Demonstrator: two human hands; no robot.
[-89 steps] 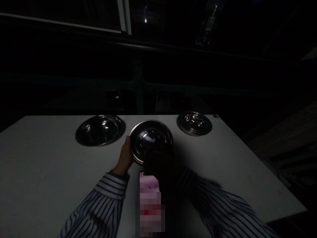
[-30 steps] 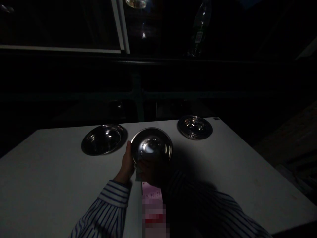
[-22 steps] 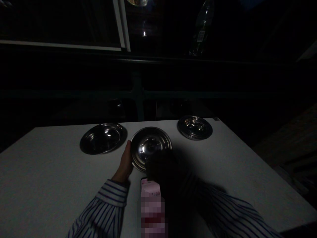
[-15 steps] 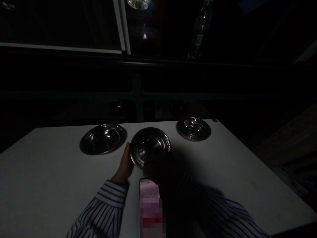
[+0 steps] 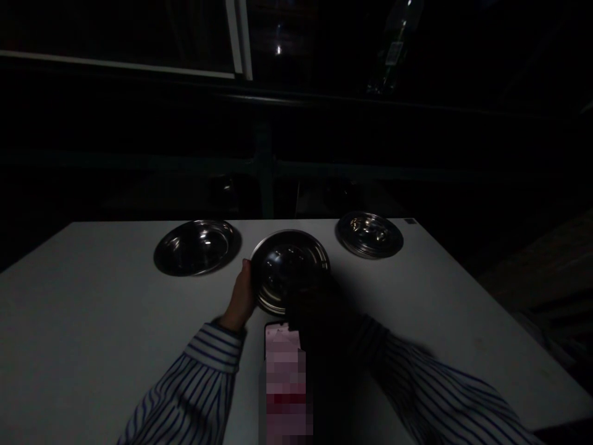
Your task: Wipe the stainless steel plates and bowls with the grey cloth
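Note:
A round, shiny steel plate [image 5: 288,256] is tilted toward me over the middle of the table. My left hand [image 5: 239,298] grips its left edge, thumb up along the rim and the other fingers out of sight behind it. Deep shadow covers my right hand [image 5: 319,309], which lies over the lower right of the plate; its fingers, and anything in them, cannot be made out. Just below the plate is a phone [image 5: 281,339] with a lit pinkish screen, partly blurred out.
Another steel plate [image 5: 192,248] rests at the back left of the white table [image 5: 115,321]. At the back right sits a stack of steel plates [image 5: 369,235]. Beyond the far edge, a clear bottle [image 5: 393,52] stands on a dark ledge.
The view has tipped down and shifted slightly left. The held plate has turned a little, and my right hand has moved over its lower right part. My left hand keeps its grip.

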